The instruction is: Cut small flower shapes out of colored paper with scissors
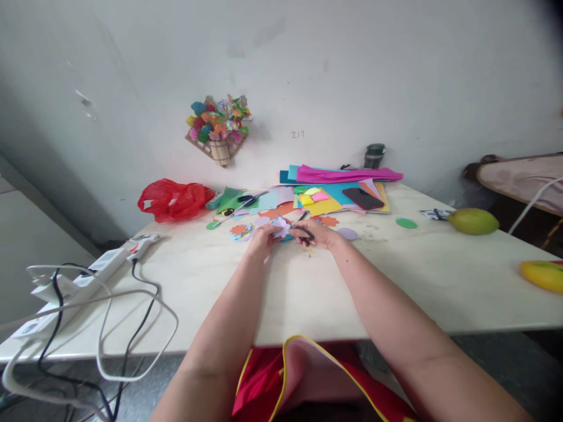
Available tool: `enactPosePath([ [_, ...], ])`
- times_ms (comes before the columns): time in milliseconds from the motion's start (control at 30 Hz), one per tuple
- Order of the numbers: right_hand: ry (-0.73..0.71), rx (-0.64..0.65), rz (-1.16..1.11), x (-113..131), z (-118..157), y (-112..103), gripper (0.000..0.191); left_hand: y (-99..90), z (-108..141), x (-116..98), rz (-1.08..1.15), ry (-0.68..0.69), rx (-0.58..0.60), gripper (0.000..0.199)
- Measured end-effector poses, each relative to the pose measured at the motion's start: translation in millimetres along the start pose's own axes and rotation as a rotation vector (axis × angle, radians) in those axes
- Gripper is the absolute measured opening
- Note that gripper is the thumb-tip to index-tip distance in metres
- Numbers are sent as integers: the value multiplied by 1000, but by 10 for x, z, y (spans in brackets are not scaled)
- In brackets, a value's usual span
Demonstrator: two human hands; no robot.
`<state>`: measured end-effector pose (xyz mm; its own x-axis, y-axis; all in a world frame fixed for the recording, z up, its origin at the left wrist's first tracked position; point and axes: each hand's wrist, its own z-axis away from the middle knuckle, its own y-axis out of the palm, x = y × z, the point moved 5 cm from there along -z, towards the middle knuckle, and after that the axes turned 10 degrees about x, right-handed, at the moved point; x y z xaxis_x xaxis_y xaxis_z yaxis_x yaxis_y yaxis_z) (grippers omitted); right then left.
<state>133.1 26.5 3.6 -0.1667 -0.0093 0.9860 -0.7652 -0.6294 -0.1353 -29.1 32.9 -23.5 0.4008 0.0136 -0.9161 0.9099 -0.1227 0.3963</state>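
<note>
Between the fingers of my left hand [264,239] is a pale lilac paper flower [281,227], pinched near its edge. My right hand [317,232] is closed round the black handles of a pair of scissors [307,233], whose blades point left at the flower. Whether the blades touch the paper is too small to tell. An orange paper flower [238,229] and small cut pieces lie left of my left hand. Beyond my right hand are another orange paper flower [329,221] and a lilac paper circle [347,234].
Coloured paper sheets [268,200], a second pair of scissors [248,201] and a phone [363,198] lie toward the wall. A red plastic bag [173,199] and a power strip [94,274] with cables are left; a green mango [474,221] is right.
</note>
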Motion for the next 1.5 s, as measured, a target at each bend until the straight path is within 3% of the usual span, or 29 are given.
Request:
enactPosePath([
  [1033,-11,-39,-84,57,26,54,39,54,24,26,25,-20,-123,15],
  [1500,-15,-59,-78,22,2,49,40,12,-21,70,22,-18,-110,17],
])
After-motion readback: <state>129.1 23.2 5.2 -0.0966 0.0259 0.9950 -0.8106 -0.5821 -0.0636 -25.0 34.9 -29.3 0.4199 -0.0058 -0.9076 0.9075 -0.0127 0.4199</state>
